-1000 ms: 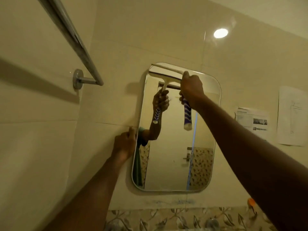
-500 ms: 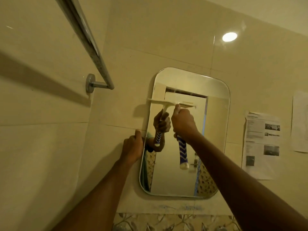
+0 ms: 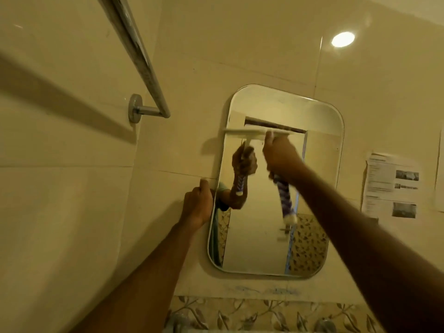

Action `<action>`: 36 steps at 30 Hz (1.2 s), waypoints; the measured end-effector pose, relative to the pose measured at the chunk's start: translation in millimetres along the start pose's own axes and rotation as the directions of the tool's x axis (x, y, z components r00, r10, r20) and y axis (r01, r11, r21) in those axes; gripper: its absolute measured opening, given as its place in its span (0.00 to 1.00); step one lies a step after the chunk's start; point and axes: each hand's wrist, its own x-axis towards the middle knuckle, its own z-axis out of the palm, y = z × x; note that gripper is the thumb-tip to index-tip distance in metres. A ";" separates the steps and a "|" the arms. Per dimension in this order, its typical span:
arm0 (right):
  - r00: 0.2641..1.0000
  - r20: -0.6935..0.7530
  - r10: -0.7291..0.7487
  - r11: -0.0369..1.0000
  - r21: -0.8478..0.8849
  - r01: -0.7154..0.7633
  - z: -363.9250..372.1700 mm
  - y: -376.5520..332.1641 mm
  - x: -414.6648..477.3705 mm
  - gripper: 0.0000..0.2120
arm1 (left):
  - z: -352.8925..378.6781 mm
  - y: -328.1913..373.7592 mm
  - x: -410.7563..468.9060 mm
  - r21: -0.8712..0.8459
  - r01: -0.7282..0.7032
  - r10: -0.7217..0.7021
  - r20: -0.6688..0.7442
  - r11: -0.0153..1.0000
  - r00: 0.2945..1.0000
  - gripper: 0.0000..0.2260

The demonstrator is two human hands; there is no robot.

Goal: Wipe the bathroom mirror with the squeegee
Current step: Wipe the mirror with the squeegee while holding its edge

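1. Nearest the camera, two bare forearms reach up and away from the bottom edge toward the wall, one from the lower left and one from the lower right.
2. Farther along, the left hand is curled over the left edge of the mirror, thumb pointing up against the tile; it has hold of the mirror's rim and nothing else.
3. Just right of it and higher, the right hand is wrapped closed around the handle of the squeegee, fingers tight on the grip.
4. From below that fist hangs the handle's blue and white striped end, over the glass.
5. Above the fist, the pale blade lies level across the upper left part of the mirror, its left tip reaching just past the mirror's edge.
6. On the glass itself, the reflection shows the same fist and striped handle.
7. Far left and high, a metal towel rail juts from the wall tiles.
8. Far right, a printed paper sheet is stuck to the wall beside the mirror.
9. Below the mirror runs a leaf-patterned tile border.
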 end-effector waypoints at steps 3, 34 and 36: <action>0.993 0.086 0.085 0.996 -0.017 -0.084 27.6 32.0 -50.4 0.23 | 0.8 -9.9 10.5 0.002 -0.006 0.006 0.003 1.000 1.000 0.36; 0.997 -0.045 0.058 0.998 -0.028 -0.059 60.2 96.4 -91.3 0.24 | -5.1 -20.4 24.8 -0.217 0.037 0.002 0.173 0.975 0.985 0.29; 0.998 -0.011 0.069 0.996 -0.059 -0.069 80.1 116.6 -120.5 0.25 | -4.8 -19.2 25.7 -0.228 0.053 -0.016 0.161 0.972 0.987 0.28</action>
